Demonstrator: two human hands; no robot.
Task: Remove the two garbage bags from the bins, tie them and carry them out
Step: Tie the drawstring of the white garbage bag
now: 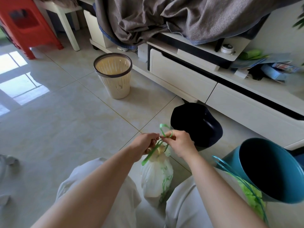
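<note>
One long white cabinet (pixel 181 79) runs along the R side of the room w/ a grey blanket (pixel 164 17) heaped on top. Tiled floor (pixel 65 129) below it. Teal bin (pixel 271 170) sits tipped toward me, just beside my R leg, mouth open. Cream slotted bin (pixel 113 74) stands upright near the cabinet, well apart from my hands, no liner in it. A second bag (pixel 251 195), greenish w/ teal string loops, lies against the teal bin's near side, by my R forearm. White garbage bag (pixel 156 178) stands on the floor btwn my knees, neck gathered, directly under both hands. Left hand (pixel 144 143) is curled, pinching one strand of the green drawstring (pixel 152 153). Right hand (pixel 181 143) pinches the other strand, w/ a loop over the fingers. Hands nearly touching above the bag's neck, string crossing btwn them; can't tell if a knot's formed.
</note>
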